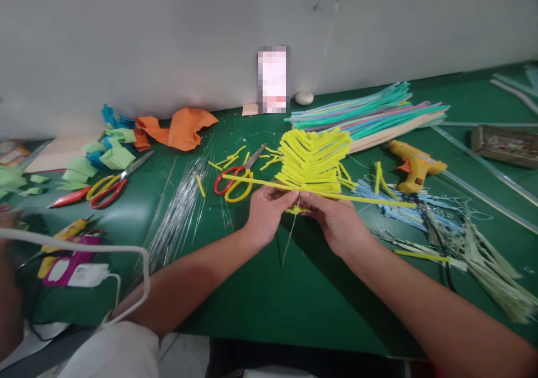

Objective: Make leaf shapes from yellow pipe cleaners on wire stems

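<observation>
Both my hands meet at the middle of the view, pinching a yellow pipe-cleaner leaf near its lower end. The leaf is made of many short slanting pieces, with a thin wire stem hanging below. A long yellow pipe cleaner lies crosswise at the leaf's base, under both thumbs. My left hand is closed on the left side of this crossing, my right hand on the right. Just left of the leaf, red-and-yellow scissors rest on the table among short yellow cut pieces.
A pipe-cleaner bundle lies behind the leaf, and a yellow glue gun at right. Thin wires, a second pair of scissors and a purple power strip are at left. A white cable crosses my left arm. Another person's arm shows far left.
</observation>
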A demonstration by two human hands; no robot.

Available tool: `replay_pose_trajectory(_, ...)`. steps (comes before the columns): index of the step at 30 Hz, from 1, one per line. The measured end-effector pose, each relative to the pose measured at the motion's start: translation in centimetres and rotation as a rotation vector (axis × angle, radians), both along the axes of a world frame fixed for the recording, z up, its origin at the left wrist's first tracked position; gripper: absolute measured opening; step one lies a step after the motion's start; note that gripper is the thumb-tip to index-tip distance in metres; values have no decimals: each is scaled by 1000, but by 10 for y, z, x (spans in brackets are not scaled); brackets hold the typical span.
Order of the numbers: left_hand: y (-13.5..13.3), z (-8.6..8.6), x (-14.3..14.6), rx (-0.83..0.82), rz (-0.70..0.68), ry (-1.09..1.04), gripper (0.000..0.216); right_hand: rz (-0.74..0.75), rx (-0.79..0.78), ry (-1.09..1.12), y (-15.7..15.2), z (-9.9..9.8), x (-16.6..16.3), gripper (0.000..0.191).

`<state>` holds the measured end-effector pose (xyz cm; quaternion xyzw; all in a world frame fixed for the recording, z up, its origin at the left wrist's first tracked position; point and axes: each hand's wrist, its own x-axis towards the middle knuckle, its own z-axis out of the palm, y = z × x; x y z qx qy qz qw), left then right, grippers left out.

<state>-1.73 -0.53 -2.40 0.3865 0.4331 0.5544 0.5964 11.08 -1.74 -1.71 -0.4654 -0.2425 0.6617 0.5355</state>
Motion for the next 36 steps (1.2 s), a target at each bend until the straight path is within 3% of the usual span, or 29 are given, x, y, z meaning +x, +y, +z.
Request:
replay_pose_trajectory(15, 3, -7, -5, 53, -40, -2, 25, -26, 5, -2, 0, 4, -1, 16)
replay_pose_trajectory(23, 13, -6, -16, 62, 85, 28, 32, -51, -2, -77, 3, 0, 3, 19)
replay_pose_trajectory(30, 22, -1, -22, 120, 117, 45, 19, 20, -24, -58, 3, 4, 5, 20)
replay_pose_trajectory(36, 20, 11, -21, -69, 115, 14, 25, 30, 113, -158, 3, -2, 6, 13)
